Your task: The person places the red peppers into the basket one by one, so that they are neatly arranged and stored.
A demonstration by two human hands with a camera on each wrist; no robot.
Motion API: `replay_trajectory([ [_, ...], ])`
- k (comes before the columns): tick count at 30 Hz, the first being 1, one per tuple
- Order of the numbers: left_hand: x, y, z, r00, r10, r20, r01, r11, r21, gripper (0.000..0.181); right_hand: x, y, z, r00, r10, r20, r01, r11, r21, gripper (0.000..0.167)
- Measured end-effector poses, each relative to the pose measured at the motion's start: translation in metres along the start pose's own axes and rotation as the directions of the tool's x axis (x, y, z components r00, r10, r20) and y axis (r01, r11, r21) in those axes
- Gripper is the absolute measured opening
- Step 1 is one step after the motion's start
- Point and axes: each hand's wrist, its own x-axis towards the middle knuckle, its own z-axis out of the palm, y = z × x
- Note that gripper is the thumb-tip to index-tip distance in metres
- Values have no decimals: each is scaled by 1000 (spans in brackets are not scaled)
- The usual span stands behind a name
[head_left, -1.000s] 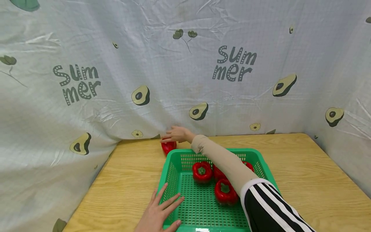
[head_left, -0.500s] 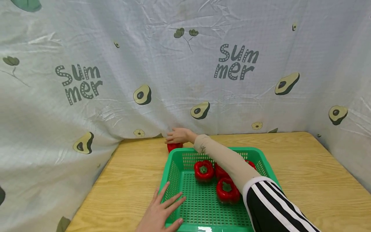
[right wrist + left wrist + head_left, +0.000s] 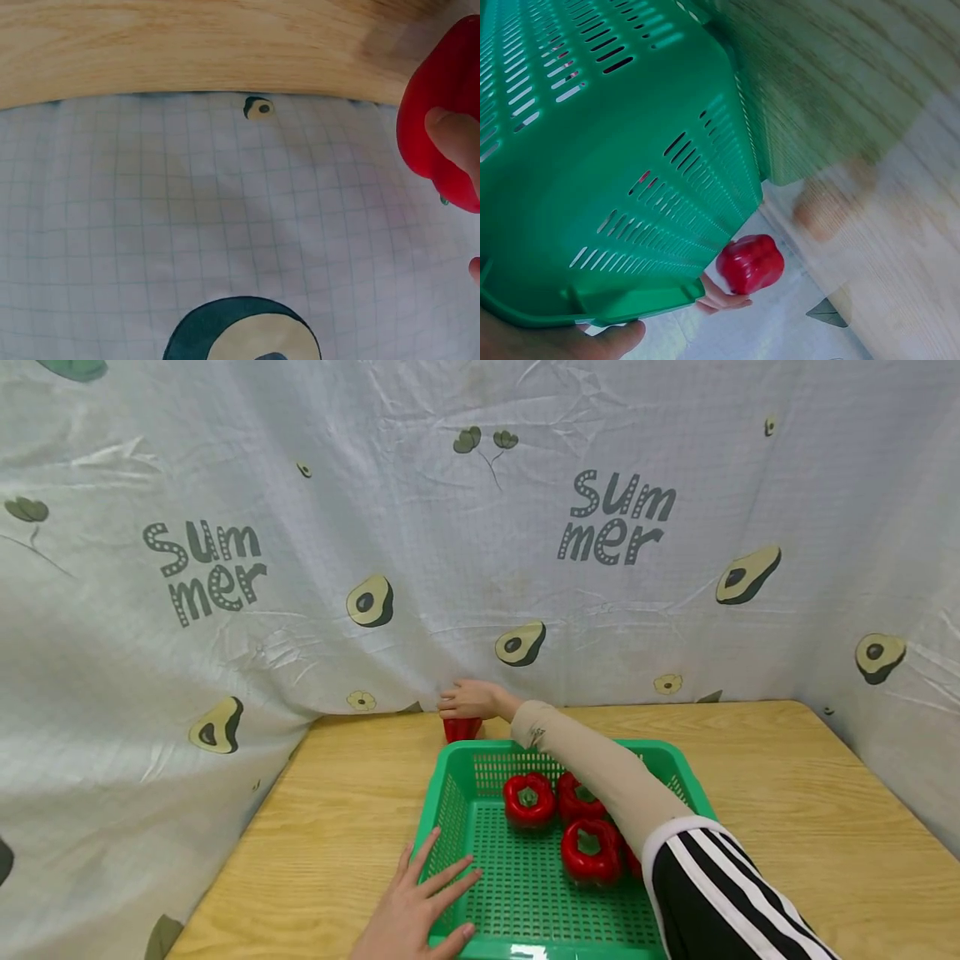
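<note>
My right hand (image 3: pixel 474 699) grips a red bell pepper (image 3: pixel 461 730) just behind the far left corner of a green basket (image 3: pixel 433 793). In the right wrist view a thumb presses on the side of this pepper (image 3: pixel 427 120). The left wrist view shows the pepper (image 3: pixel 751 264) apart from the tabletop, fingers behind it. My left hand (image 3: pixel 412 906) rests at the basket's left rim, its fingers straight and spread. Inside the basket are several red bell peppers (image 3: pixel 528 799), stems up, toward the right side; my right arm partly covers them.
The basket stands on a wooden table (image 3: pixel 337 810), with bare wood to its left and right. A pale printed cloth (image 3: pixel 450 527) hangs along the back and sides, close behind my right hand.
My right hand first lay over the pepper with extended fingers, then closed round it. Hand and pepper have shifted slightly right and up. The left hand stays at the rim.
</note>
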Motion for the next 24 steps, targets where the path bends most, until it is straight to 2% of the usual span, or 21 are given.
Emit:
replay_trajectory([
  [5, 1, 2, 0, 1000, -3, 27, 4, 1000, -22, 47, -10, 6, -9, 999, 39, 37, -38, 999, -20, 33],
  [9, 0, 3, -1, 999, -2, 38, 3, 1000, -19, 46, -23, 14, -19, 992, 117, 50, -116, 993, -24, 38],
  [14, 0, 2, -2, 1000, -5, 20, 5, 1000, -30, 46, -43, 21, -30, 979, 198, 43, -200, 979, 39, 47],
  [17, 0, 2, -1, 1000, 8, -8, -8, 1000, -10, 46, -52, 22, -35, 977, 209, 31, -211, 976, 62, 48],
  [24, 0, 0, 0, 999, 19, -39, -18, 1000, 15, 45, -69, 21, -49, 977, 203, -60, -196, 975, 103, 46],
])
